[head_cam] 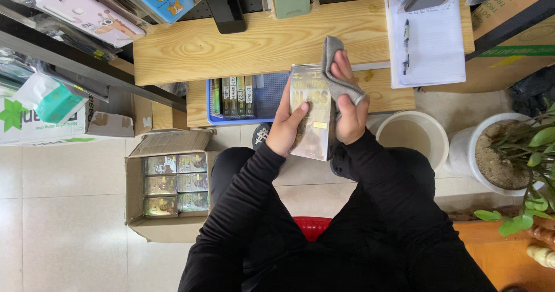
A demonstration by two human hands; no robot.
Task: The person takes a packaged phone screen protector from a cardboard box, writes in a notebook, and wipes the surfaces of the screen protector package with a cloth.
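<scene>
My left hand point(287, 125) grips a shiny rectangular box point(311, 113) with a glossy silver wrapping, held upright over my lap. Against the box's right edge my right hand point(348, 104) presses a grey cloth point(337, 72), fingers closed on the cloth. The cloth sticks up past my fingertips. Both arms wear black sleeves.
A blue tray point(272, 98) with several narrow boxes sits on the wooden shelf point(243, 43). An open cardboard carton point(173, 185) of similar shiny boxes stands on the tiled floor at left. A white bucket point(413, 136), a potted plant point(509, 153) and a notepad with pen point(428, 38) are at right.
</scene>
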